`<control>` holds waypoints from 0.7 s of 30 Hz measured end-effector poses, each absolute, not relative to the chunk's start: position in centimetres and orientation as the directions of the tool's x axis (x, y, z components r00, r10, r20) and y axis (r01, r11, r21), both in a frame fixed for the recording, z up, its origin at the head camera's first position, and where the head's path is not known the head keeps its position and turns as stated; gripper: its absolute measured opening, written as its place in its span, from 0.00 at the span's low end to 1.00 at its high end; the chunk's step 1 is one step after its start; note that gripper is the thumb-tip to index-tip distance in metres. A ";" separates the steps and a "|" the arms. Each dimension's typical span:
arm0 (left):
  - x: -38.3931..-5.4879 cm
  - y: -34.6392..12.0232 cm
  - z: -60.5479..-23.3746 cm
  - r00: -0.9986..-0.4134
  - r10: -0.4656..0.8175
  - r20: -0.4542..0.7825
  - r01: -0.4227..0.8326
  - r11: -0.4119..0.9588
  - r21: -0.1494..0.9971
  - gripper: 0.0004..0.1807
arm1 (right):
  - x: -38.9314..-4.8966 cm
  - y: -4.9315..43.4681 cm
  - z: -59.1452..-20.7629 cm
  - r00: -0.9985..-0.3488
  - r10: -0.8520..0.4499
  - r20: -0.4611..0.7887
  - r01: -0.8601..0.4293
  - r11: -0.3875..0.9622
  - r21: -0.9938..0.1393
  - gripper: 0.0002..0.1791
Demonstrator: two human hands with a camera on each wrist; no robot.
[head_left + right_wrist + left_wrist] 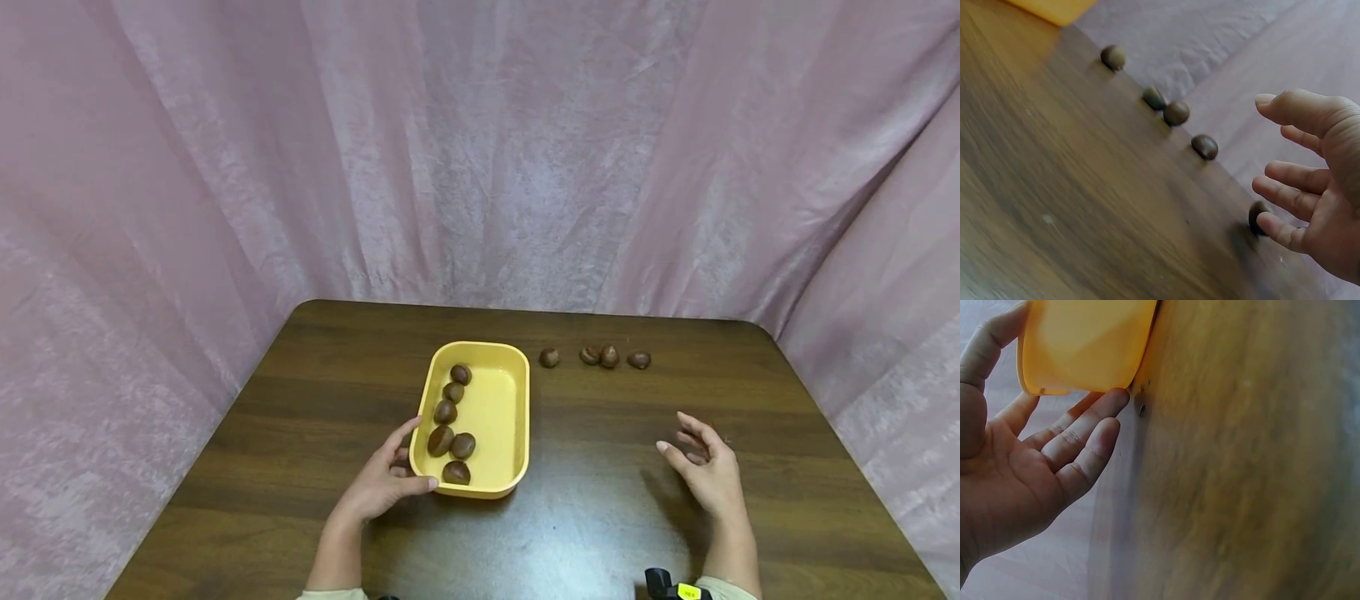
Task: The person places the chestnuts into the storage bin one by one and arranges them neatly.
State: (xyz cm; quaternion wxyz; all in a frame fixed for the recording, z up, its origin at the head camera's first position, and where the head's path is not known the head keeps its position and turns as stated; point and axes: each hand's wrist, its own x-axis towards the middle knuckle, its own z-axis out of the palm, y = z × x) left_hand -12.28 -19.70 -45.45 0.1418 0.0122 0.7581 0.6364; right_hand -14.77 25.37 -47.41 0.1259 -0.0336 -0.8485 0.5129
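From here I see the left hand [378, 483] gripping the near-left corner of a yellow rectangular plastic tray [498, 417] — fingers fanned along its side, thumb at the near rim. Six glossy brown rounded chestnuts [446, 412] lie inside, towards the left. Four loose chestnuts [609, 357] sit to the tray's right, near the far edge of the dark brown wooden table [600, 500]. The right hand [708, 475] has its thumb spread from loosely bent fingers — a partly hidden chestnut [1258, 208] shows behind the little finger, contact unclear.

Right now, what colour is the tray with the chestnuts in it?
The tray is plain yellow; it shows best in the head view.
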 end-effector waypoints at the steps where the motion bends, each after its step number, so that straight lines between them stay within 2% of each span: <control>1: -12.3 -19.7 -45.4 -0.959 0.201 -0.199 -0.161 0.191 0.968 0.50 | -14.8 25.6 -47.5 -0.963 0.202 0.178 -0.064 0.471 -0.880 0.30; 15: -12.4 -19.8 -45.5 -0.955 0.211 -0.211 -0.174 0.179 0.968 0.51 | -15.8 28.7 -49.1 -0.874 0.466 0.136 0.080 0.415 -0.906 0.30; 21: -12.3 -19.9 -45.4 -0.954 0.207 -0.218 -0.179 0.194 0.965 0.52 | -16.7 29.5 -49.4 -0.894 0.436 0.103 0.096 0.412 -0.906 0.40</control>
